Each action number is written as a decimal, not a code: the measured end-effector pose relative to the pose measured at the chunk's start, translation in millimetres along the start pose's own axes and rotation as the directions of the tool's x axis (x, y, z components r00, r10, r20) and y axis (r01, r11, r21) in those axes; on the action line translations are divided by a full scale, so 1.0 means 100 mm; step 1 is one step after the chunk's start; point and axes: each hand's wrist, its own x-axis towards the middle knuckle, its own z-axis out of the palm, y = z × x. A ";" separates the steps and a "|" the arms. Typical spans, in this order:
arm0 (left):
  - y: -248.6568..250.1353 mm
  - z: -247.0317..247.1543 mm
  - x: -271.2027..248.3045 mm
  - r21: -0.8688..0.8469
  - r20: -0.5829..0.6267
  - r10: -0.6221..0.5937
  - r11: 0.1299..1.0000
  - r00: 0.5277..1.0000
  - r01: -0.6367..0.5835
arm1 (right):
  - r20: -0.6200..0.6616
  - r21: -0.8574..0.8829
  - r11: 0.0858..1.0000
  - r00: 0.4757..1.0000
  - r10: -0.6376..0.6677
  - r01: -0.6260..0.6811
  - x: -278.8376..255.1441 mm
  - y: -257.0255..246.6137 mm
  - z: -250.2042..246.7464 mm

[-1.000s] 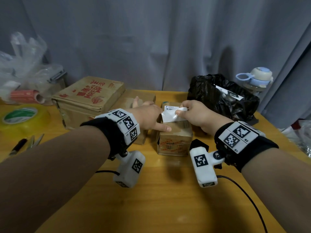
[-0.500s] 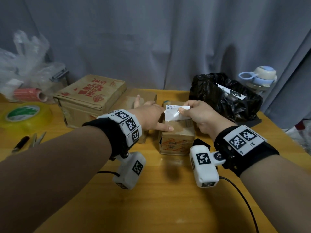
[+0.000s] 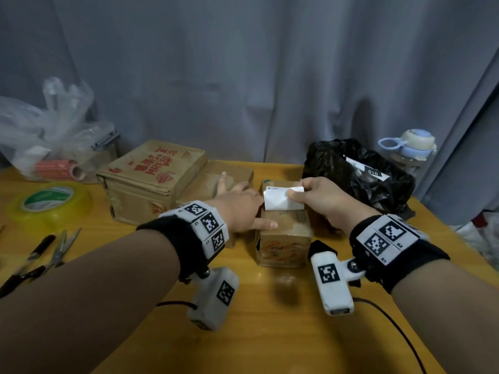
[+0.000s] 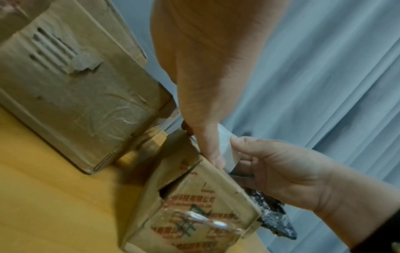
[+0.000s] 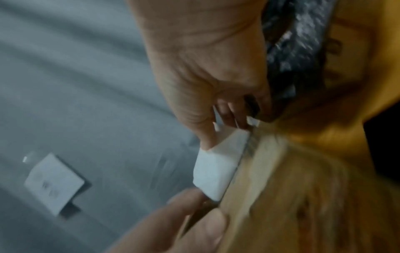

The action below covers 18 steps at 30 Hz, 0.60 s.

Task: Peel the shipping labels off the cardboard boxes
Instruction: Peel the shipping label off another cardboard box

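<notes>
A white shipping label [image 3: 280, 199] curls up, half-peeled, off the top of a small brown cardboard box [image 3: 283, 238] standing mid-table.

1. The large cardboard box [image 3: 151, 179] at the back left carries red print on its top, seen upside down; the Latin letters look like "MRFEBI", the characters beside them too small to read.
2. A white strip [image 3: 367, 168] on the black bag [image 3: 359, 179] reads "010".
3. The small box [image 3: 283, 244] has red characters and green scrawl on its front face, illegible.
4. The white label [image 3: 280, 199] shows tiny unreadable print.
</notes>
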 end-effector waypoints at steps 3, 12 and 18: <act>-0.01 -0.02 -0.04 0.036 -0.105 0.030 0.999 0.994 -0.026 | 0.027 -0.237 0.971 1.000 -0.015 0.021 -0.03 -0.11 -0.05; -0.09 0.03 -0.27 0.019 -0.270 -0.092 0.995 0.958 0.101 | -0.041 -0.419 0.906 0.995 -0.092 0.067 -0.10 -0.28 0.20; -0.07 0.08 -0.38 -0.061 -0.255 0.142 0.985 0.956 -0.162 | -0.123 -0.288 0.956 0.988 -0.089 0.050 -0.15 -0.25 0.24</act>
